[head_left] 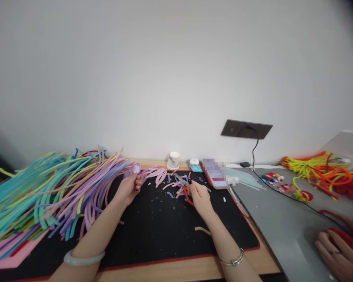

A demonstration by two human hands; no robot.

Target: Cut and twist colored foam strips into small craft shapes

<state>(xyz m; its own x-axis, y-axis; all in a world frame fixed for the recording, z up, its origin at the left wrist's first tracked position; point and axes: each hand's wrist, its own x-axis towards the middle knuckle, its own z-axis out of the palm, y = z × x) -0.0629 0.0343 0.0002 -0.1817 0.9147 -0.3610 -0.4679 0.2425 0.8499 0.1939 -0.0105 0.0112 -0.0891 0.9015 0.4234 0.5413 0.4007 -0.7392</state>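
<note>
My left hand (130,187) is closed on a small looped piece of purple pipe cleaner (137,168), held up above the black mat (153,235). In my right hand (199,196) is a pair of scissors (180,178) with red-orange handles, its blades pointing up and to the left. Pink pipe-cleaner loops (161,177) lie on the mat between the two hands. Short pink and purple cut pieces (170,194) are scattered under the scissors. One pale pink piece (202,230) rests near my right forearm.
A big pile of pastel pipe cleaners (61,188) covers the left side. Along the back stand a paper cup (173,159) and a propped phone (214,174). A black cable (253,156) runs from the wall socket (244,129) across the grey table (270,219). At right is another person's hand (335,250).
</note>
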